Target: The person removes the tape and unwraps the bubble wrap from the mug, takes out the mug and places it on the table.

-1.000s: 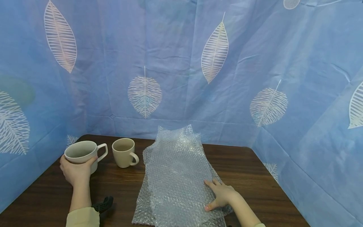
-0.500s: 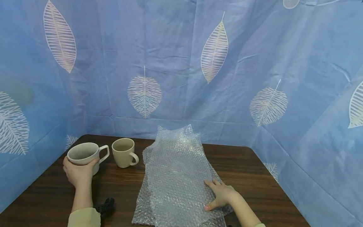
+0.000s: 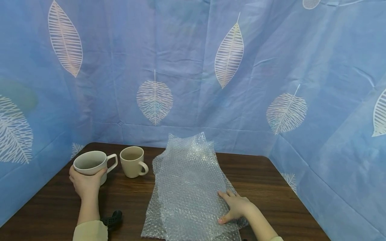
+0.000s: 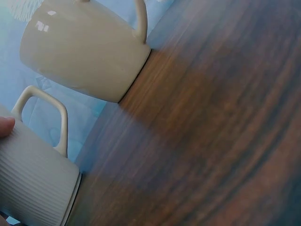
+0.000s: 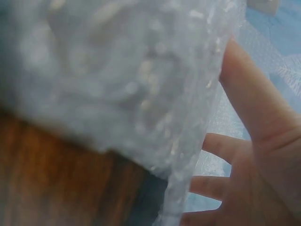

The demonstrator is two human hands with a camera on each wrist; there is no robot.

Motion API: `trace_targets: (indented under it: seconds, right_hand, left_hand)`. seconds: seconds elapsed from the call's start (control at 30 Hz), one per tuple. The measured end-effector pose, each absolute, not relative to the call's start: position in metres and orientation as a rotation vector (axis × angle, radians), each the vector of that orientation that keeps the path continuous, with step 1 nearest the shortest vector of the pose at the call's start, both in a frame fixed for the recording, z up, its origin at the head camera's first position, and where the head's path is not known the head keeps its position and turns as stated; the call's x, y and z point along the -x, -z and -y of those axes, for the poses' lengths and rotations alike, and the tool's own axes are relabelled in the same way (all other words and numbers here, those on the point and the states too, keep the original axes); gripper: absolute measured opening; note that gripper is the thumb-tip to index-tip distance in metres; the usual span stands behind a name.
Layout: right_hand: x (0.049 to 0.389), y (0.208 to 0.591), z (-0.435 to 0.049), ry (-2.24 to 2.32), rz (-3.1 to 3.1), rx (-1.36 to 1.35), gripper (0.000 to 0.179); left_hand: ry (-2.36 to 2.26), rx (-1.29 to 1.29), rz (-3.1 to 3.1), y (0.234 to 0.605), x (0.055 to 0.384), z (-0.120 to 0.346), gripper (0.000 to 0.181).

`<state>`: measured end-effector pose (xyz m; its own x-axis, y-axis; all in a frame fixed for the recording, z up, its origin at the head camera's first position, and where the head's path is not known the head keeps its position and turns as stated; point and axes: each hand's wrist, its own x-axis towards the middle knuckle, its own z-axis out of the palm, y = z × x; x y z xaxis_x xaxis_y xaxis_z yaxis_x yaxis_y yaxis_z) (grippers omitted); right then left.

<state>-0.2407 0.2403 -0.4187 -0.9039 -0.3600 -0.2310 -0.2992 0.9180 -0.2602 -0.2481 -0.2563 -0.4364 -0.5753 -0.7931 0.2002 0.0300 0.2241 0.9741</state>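
Note:
My left hand (image 3: 85, 184) is wrapped round a wide pale-grey mug (image 3: 89, 162), its handle pointing right. In the left wrist view that mug's ribbed side (image 4: 35, 176) shows, with the thumb (image 4: 6, 126) on its wall and its base right at the table. Just right of it stands a taller beige mug (image 3: 130, 165), upright, handle also to the right. My right hand (image 3: 237, 206) rests with spread fingers on the right edge of layered sheets of bubble wrap (image 3: 190, 187). The right wrist view has the thumb (image 5: 254, 94) lying against the wrap.
A dark wooden table (image 3: 256, 174) carries everything. Blue fabric (image 3: 187, 100) printed with white leaves hangs behind it and at both sides. A black strap-like piece (image 3: 113, 219) sticks out beside the left sleeve (image 3: 90, 231).
My left hand has shifted the pale-grey mug slightly to the right, nearer the beige mug. The right hand and the bubble wrap have stayed put.

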Motion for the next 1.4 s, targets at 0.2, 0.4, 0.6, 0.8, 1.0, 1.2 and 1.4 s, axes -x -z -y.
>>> trace_targets:
  seconds: [0.2,0.4,0.6,0.8,1.0,1.2,1.4]
  right_hand:
    - [0.241,0.418,-0.239,0.32,-2.802,0.499,0.109]
    - [0.238,0.416,-0.239,0.333,-2.797,0.495,0.11]
    - [0.239,0.412,-0.237,0.349,-2.782,0.496,0.109]
    - [0.24,0.411,-0.237,0.358,-2.767,0.501,0.109]
    - [0.24,0.409,-0.238,0.403,-2.745,0.469,0.101]
    - [0.243,0.413,-0.239,0.428,-2.783,0.474,0.091]
    - [0.245,0.418,-0.241,0.479,-2.857,0.486,0.076]
  left_hand:
    - [1.426,-0.69,1.763,0.437,0.25,0.254,0.106]
    - [1.449,-0.664,1.76,0.44,0.249,0.255,0.108]
    - [1.521,-0.638,1.727,0.439,0.248,0.256,0.107]
    - [1.544,-0.621,1.697,0.438,0.247,0.254,0.107]
    - [1.573,-0.622,1.677,0.435,0.247,0.252,0.101]
    - [1.543,-0.638,1.658,0.429,0.244,0.25,0.088]
    - [1.457,-0.687,1.683,0.422,0.241,0.249,0.078]
